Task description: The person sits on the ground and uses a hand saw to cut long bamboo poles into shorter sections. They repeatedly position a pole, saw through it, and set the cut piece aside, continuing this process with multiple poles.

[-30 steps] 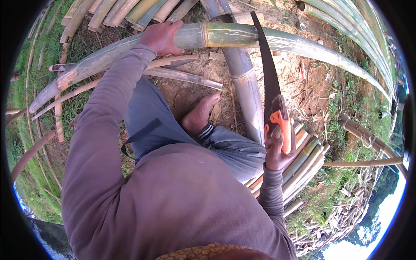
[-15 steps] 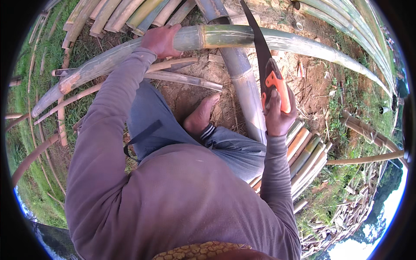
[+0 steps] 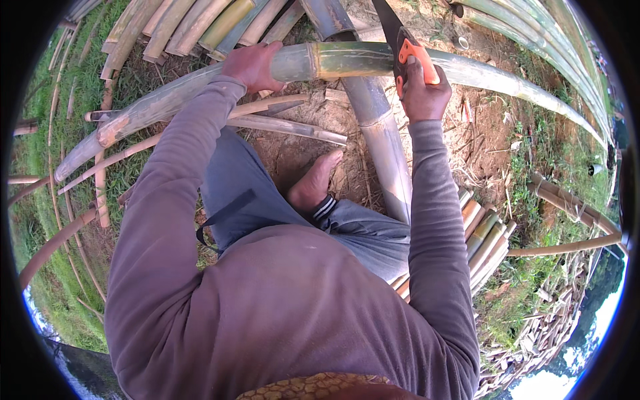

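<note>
Saw (image 3: pixel 404 48) pushed forward | handle (image 3: pixel 421 56) within right fingers (image 3: pixel 413 70) | bamboo (image 3: pixel 353 60) under left fingers (image 3: pixel 268 51)

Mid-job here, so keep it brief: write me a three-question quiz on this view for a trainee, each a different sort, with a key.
1. True or false: the left hand is on the green bamboo pole.
2. The pole crosses over:
A) a bucket
B) a coil of rope
C) another bamboo piece
3. Fill in: the saw with the orange handle is in the ___ hand.

Key: 1. true; 2. C; 3. right hand.
</note>
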The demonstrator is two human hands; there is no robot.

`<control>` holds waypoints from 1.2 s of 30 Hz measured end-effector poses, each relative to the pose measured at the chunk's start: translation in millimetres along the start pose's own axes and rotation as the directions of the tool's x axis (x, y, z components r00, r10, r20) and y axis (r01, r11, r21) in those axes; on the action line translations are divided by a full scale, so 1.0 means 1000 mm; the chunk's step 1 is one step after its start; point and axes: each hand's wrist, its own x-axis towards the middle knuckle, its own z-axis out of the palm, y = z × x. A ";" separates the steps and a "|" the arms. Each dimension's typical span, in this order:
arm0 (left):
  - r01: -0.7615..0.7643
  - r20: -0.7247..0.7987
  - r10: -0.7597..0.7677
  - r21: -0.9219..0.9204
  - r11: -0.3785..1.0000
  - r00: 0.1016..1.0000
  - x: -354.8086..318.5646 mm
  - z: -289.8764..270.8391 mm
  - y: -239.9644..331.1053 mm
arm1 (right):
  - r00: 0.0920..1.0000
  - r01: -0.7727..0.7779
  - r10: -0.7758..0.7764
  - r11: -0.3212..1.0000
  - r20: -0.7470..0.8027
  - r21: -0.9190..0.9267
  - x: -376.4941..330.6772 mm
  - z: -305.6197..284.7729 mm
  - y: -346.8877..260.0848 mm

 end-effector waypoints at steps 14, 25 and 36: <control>0.016 0.022 -0.016 0.007 1.000 1.000 -0.005 -0.001 0.011 | 0.981 -0.174 0.165 0.980 0.099 0.090 -0.015 -0.007 -0.020; 0.023 -0.049 -0.023 0.014 1.000 0.999 -0.016 0.016 0.000 | 0.990 -0.123 0.132 0.981 0.049 -0.153 -0.211 -0.146 -0.073; -0.007 -0.057 0.009 0.031 0.999 0.998 -0.013 0.005 0.008 | 0.988 -0.094 0.112 0.981 0.102 -0.168 -0.028 -0.024 -0.018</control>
